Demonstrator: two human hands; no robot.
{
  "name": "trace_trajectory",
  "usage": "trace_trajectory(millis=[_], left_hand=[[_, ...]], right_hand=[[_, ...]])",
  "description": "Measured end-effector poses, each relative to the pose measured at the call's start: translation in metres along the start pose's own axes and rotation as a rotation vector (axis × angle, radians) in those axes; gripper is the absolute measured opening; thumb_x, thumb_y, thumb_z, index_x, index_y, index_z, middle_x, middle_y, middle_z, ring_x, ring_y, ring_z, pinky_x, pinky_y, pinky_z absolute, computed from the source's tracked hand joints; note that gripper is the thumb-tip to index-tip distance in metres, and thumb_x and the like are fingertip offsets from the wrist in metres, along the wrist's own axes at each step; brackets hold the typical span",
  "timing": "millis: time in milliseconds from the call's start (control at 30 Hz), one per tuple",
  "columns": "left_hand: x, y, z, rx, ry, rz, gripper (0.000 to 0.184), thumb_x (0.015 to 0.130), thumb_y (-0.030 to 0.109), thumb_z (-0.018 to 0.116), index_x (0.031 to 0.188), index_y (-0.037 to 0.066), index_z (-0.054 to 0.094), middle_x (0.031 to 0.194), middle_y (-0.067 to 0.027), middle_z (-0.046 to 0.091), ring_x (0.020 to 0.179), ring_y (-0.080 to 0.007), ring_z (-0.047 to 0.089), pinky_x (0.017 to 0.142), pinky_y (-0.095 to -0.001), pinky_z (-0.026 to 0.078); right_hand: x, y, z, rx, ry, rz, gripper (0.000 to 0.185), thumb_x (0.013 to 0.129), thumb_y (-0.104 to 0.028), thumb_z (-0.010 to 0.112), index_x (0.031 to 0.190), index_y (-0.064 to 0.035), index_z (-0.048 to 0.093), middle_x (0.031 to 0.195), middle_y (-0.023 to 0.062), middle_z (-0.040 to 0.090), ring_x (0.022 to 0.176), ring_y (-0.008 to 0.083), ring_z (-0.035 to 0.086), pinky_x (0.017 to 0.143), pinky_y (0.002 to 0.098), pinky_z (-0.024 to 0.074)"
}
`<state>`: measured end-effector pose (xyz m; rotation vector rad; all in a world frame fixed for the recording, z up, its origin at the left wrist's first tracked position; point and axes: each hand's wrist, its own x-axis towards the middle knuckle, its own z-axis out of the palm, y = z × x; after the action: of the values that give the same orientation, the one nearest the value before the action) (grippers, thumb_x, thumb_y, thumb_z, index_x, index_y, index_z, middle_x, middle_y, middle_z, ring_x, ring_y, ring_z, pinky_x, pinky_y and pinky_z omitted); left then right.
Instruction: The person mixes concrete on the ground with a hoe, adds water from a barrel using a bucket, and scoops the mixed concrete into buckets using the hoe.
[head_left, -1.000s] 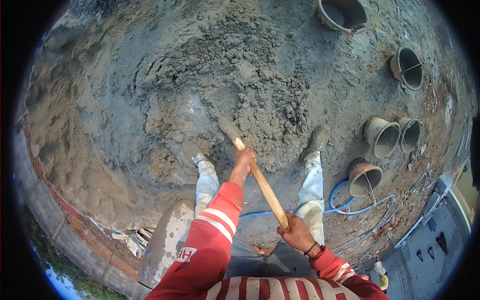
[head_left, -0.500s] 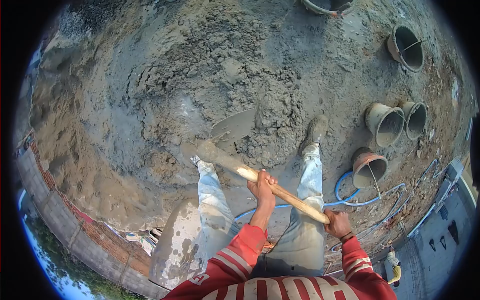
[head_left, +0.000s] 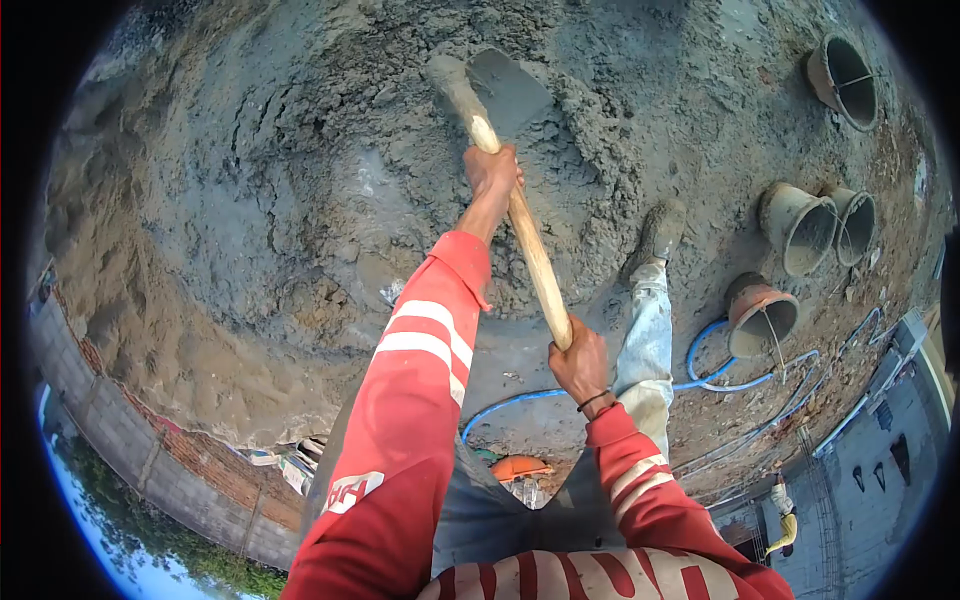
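Note:
My left hand point(head_left: 491, 170) is closed round the upper wooden handle of a hoe point(head_left: 534, 250), not far from its head. Lower down, my right hand point(head_left: 580, 360) wraps the handle's near end. The broad grey blade point(head_left: 512, 92) rests at the far part of a heap of wet mortar point(head_left: 590, 150), with its lower edge against the mix. Both arms stretch forward in red sleeves with white stripes. My right boot point(head_left: 663, 232) stands at the right side of the mortar; my left foot is mostly hidden behind the left sleeve.
Several mortar-stained buckets, among them an orange-brown bucket point(head_left: 762, 315) and a grey bucket point(head_left: 798, 230), lie on the right. A blue hose point(head_left: 700, 378) runs behind my legs. A brick wall point(head_left: 190, 450) curves at the lower left. Another person point(head_left: 783, 515) is at the lower right.
The hoe has moved from between my feet forward to the far side of the mortar. Both hands went with it, the right one also shifting left; the handle is now steeper.

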<state>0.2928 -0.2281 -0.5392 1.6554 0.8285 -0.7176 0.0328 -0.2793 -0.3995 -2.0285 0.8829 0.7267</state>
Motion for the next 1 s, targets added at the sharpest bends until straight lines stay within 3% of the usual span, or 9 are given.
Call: trace_trajectory(millis=[100,200,333,433,567,600,800,900,1000], left_hand=[[0.033,0.056,-0.024,-0.096,-0.042,0.138,0.011,0.09,0.001,0.059,0.086,-0.005,0.051,0.067,-0.0052,0.052,0.051,-0.0125,0.052,0.043,-0.0283,0.047],[0.042,0.117,-0.048,-0.226,-0.012,0.213,0.009,0.092,0.001,0.058,0.09,-0.004,0.051,0.068,-0.0036,0.05,0.053,-0.011,0.051,0.046,-0.0275,0.047],[0.035,0.132,-0.067,-0.212,0.024,0.231,0.009,0.092,0.003,0.057,0.091,-0.003,0.052,0.068,-0.0036,0.05,0.053,-0.011,0.051,0.046,-0.0268,0.046],[0.017,0.073,-0.061,-0.095,0.091,0.128,0.01,0.089,0.003,0.059,0.087,-0.005,0.053,0.067,-0.0048,0.053,0.051,-0.0124,0.052,0.042,-0.0274,0.044],[-0.017,-0.074,-0.043,0.339,0.1,-0.102,0.018,0.082,0.013,0.062,0.085,-0.004,0.06,0.061,-0.0126,0.061,0.048,-0.0222,0.062,0.044,-0.0378,0.049],[-0.018,-0.104,-0.039,0.3,0.073,-0.156,0.017,0.082,0.013,0.063,0.083,-0.004,0.061,0.062,-0.0124,0.063,0.048,-0.0222,0.062,0.045,-0.0373,0.049],[-0.023,-0.117,-0.041,0.208,0.03,-0.241,0.016,0.085,0.011,0.065,0.079,-0.003,0.061,0.059,-0.0084,0.059,0.045,-0.0185,0.058,0.04,-0.0333,0.048],[-0.012,-0.128,-0.043,0.174,-0.009,-0.285,0.016,0.087,0.011,0.065,0.08,-0.003,0.06,0.06,-0.0072,0.059,0.045,-0.0165,0.056,0.039,-0.032,0.047],[-0.012,-0.143,-0.048,0.098,-0.071,-0.245,0.015,0.088,0.01,0.065,0.08,-0.002,0.06,0.06,-0.0055,0.058,0.046,-0.014,0.054,0.039,-0.0307,0.045]], right_hand=[[0.045,-0.035,0.003,-0.008,0.098,-0.104,0.037,0.074,-0.013,0.066,0.111,-0.0075,0.063,0.081,0.0233,0.067,0.076,0.0447,0.065,0.068,0.0526,0.053],[0.075,-0.08,-0.02,0.004,0.053,-0.219,0.03,0.074,-0.013,0.066,0.103,-0.0076,0.062,0.079,0.0225,0.067,0.074,0.044,0.065,0.066,0.0523,0.0528],[0.061,-0.108,-0.034,0.039,0.026,-0.229,0.022,0.075,-0.013,0.066,0.093,-0.0043,0.058,0.078,0.0227,0.065,0.076,0.0458,0.063,0.066,0.0523,0.0512],[0.018,-0.083,-0.019,0.065,-0.064,-0.097,0.026,0.073,-0.011,0.067,0.096,-0.0031,0.059,0.081,0.0236,0.065,0.08,0.0465,0.063,0.07,0.0523,0.0503],[-0.066,-0.027,0.024,0.116,-0.191,0.192,0.033,0.072,-0.011,0.068,0.104,-0.0026,0.062,0.085,0.0241,0.065,0.085,0.0439,0.064,0.073,0.0479,0.0503],[-0.08,-0.021,0.029,0.079,-0.176,0.19,0.033,0.072,-0.011,0.068,0.103,-0.002,0.062,0.084,0.0239,0.065,0.083,0.0435,0.064,0.072,0.0471,0.0504],[-0.08,-0.01,0.042,0.115,-0.206,0.148,0.028,0.07,-0.011,0.069,0.093,0.0033,0.06,0.08,0.022,0.064,0.075,0.0374,0.065,0.069,0.0437,0.0511],[-0.077,-0.011,0.045,0.22,-0.25,0.286,0.024,0.069,-0.01,0.068,0.087,0.004,0.059,0.071,0.0215,0.063,0.066,0.0375,0.064,0.061,0.0419,0.0507],[-0.086,0.013,0.067,0.112,-0.142,0.125,0.024,0.069,-0.01,0.068,0.085,0.0041,0.059,0.067,0.0214,0.061,0.064,0.0387,0.064,0.062,0.0423,0.0512]])
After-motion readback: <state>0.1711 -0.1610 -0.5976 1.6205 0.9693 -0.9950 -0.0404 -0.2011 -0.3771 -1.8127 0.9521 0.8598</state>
